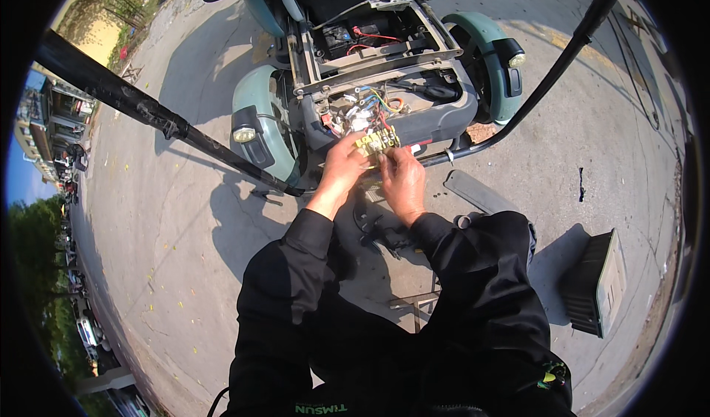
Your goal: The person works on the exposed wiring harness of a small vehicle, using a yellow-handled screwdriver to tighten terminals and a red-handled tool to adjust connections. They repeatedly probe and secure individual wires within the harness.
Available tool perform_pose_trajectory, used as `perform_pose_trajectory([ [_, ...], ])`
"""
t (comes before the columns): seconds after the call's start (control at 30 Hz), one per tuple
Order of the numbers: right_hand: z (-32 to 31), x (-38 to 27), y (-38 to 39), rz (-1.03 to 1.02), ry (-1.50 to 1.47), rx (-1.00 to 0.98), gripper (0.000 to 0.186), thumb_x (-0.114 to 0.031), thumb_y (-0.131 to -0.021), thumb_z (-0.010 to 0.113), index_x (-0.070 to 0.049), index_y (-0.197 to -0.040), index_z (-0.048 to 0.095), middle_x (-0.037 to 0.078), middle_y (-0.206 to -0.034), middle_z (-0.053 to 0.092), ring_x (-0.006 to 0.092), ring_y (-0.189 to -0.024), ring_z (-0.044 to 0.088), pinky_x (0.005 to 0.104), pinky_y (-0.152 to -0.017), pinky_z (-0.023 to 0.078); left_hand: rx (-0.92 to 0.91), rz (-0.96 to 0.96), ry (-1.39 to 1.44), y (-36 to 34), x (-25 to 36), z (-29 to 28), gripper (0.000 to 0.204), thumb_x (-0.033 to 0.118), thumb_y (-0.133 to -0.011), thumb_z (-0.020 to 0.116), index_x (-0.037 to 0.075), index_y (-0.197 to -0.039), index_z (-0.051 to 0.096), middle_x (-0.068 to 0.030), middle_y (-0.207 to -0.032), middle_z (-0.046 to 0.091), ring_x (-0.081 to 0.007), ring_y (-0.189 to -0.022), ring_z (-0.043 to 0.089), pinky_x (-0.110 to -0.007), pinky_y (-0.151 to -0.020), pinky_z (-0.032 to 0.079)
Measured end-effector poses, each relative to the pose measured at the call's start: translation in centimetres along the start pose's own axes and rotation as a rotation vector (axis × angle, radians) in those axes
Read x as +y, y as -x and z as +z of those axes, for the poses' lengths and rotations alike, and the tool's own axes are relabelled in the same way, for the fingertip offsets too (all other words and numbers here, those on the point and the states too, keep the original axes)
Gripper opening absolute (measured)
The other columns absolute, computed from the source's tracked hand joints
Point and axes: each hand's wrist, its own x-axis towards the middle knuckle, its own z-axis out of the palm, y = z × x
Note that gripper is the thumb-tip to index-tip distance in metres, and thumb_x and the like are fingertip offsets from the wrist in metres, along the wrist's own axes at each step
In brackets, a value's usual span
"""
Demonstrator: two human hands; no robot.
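In front of me, a bundle of coloured wires with white connectors [359,110] spills from the open body of a small green and grey vehicle. Just below the bundle is a small yellow part with dark marks [378,142]; its exact kind is unclear. My left hand [344,169] grips its left side, fingers closed. From the right, my right hand [403,184] meets its lower edge, thumb and fingers pinched together. Whatever small thing may be between those fingertips is hidden. A white connector with a red part [417,149] lies beside my right fingers.
Behind the wires, a battery [347,39] with red leads sits inside the metal frame. Green fenders [268,121] stand either side, and black bars [148,110] slant across the view. A dark bin [592,284] and a flat grey panel [473,191] lie on the pavement at right.
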Motion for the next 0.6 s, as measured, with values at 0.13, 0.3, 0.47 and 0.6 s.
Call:
perform_pose_trajectory([
  [0.13,0.0,0.5,0.8,0.065,-0.059,0.052,0.015,-0.015,-0.098,0.066,0.000,-0.100,0.064,0.022,-0.095,0.068,0.0464,-0.087,0.066,0.0529,-0.075,0.051,0.006,-0.039,-0.030,0.2,0.0,0.0,0.044,0.001,-0.107,0.042,0.000,-0.151,0.046,-0.0164,-0.130,0.066,-0.0223,-0.099,0.074,-0.034,-0.085,0.060],
  [0.3,0.1,0.4,1.0,0.164,-0.059,-0.139,0.018,-0.017,-0.104,0.060,-0.001,-0.110,0.054,0.027,-0.090,0.068,0.0493,-0.085,0.066,0.0561,-0.074,0.050,-0.004,-0.045,-0.030,0.1,-0.3,-0.2,0.047,0.004,-0.108,0.046,0.006,-0.154,0.045,-0.0134,-0.130,0.067,-0.0187,-0.100,0.073,-0.032,-0.086,0.057],
  [0.47,0.7,-0.5,0.3,0.227,-0.078,-0.120,0.025,-0.022,-0.099,0.067,0.001,-0.105,0.059,0.026,-0.087,0.070,0.0484,-0.083,0.069,0.0539,-0.074,0.053,0.001,0.002,-0.137,-0.3,-0.7,-0.8,0.044,0.002,-0.107,0.045,0.004,-0.150,0.049,-0.0127,-0.122,0.069,-0.0167,-0.095,0.072,-0.032,-0.083,0.058],
  [0.6,0.7,-0.8,-0.1,0.224,-0.089,-0.081,0.031,-0.026,-0.092,0.076,0.003,-0.096,0.066,0.025,-0.082,0.072,0.0465,-0.080,0.071,0.0511,-0.073,0.055,0.020,0.027,-0.158,-0.2,-0.6,-0.7,0.043,0.000,-0.106,0.046,0.003,-0.149,0.052,-0.0120,-0.118,0.070,-0.0151,-0.093,0.070,-0.030,-0.083,0.058],
])
